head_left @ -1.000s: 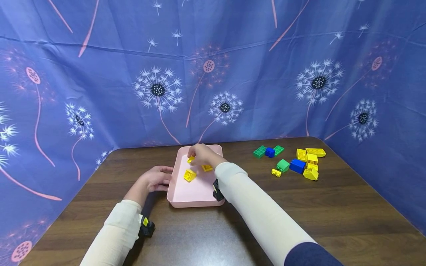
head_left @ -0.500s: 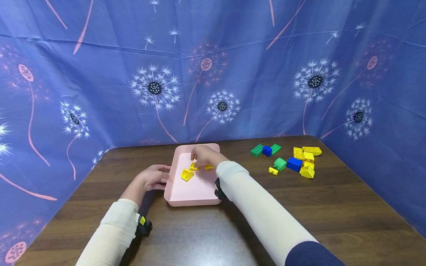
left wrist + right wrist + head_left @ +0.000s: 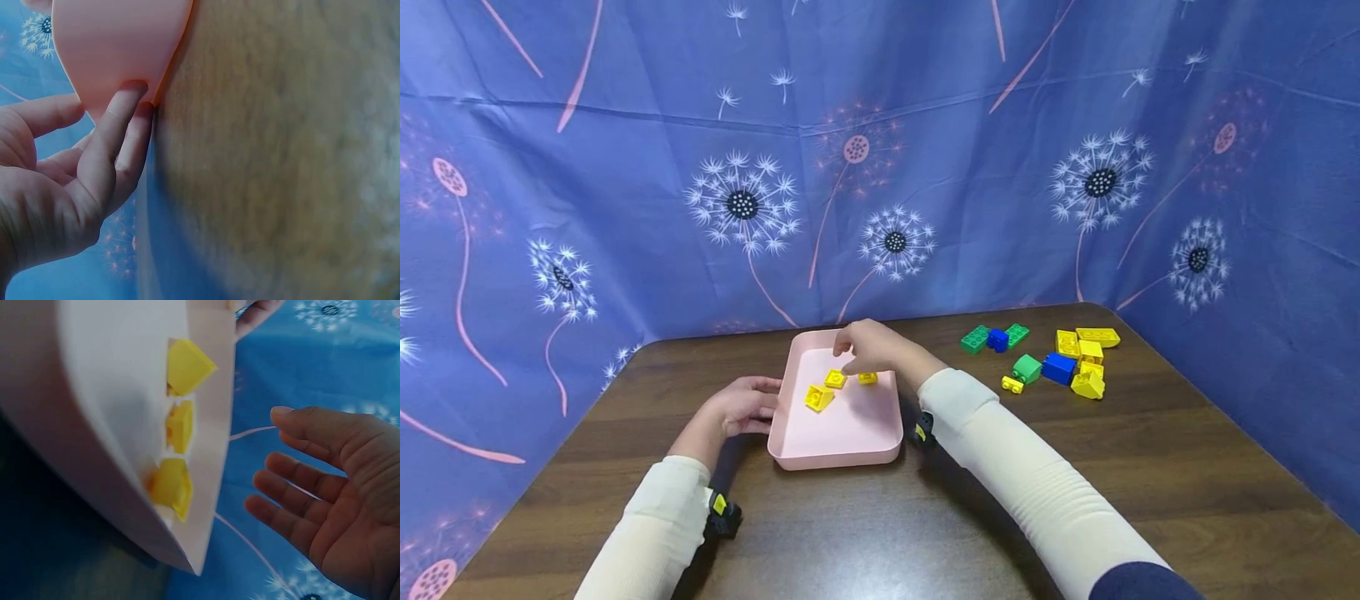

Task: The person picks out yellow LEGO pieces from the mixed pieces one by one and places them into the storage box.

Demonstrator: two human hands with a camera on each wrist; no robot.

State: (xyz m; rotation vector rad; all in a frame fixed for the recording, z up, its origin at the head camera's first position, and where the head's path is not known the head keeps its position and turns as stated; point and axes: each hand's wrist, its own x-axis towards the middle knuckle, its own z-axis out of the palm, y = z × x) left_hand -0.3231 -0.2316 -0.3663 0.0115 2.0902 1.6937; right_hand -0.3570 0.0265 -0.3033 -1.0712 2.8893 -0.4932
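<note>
A pink tray (image 3: 835,458) stands on the table with three yellow toy bricks inside: a sloped brick (image 3: 819,397), a small brick (image 3: 835,379) and another brick (image 3: 868,377) at the right. My left hand (image 3: 747,406) touches the tray's left wall from outside. In the left wrist view its fingertips (image 3: 133,87) rest against the pink wall, the fingers nearly straight. Over the tray's far right part hovers my right hand (image 3: 874,347). The right wrist view shows that hand (image 3: 337,487) with nothing in it, its fingers loosely bent and apart from the bricks.
To the right lie several yellow bricks (image 3: 1087,387), a blue brick (image 3: 1059,368), a green brick (image 3: 1027,368) and a small yellow brick (image 3: 1012,384). Farther back are green bricks (image 3: 976,338) and a small blue brick (image 3: 997,339). A patterned blue cloth (image 3: 985,167) hangs behind the table.
My right hand has let go of the small yellow brick, which lies on the tray floor. The hand has risen and drawn right. My left hand has stayed at the tray's side.
</note>
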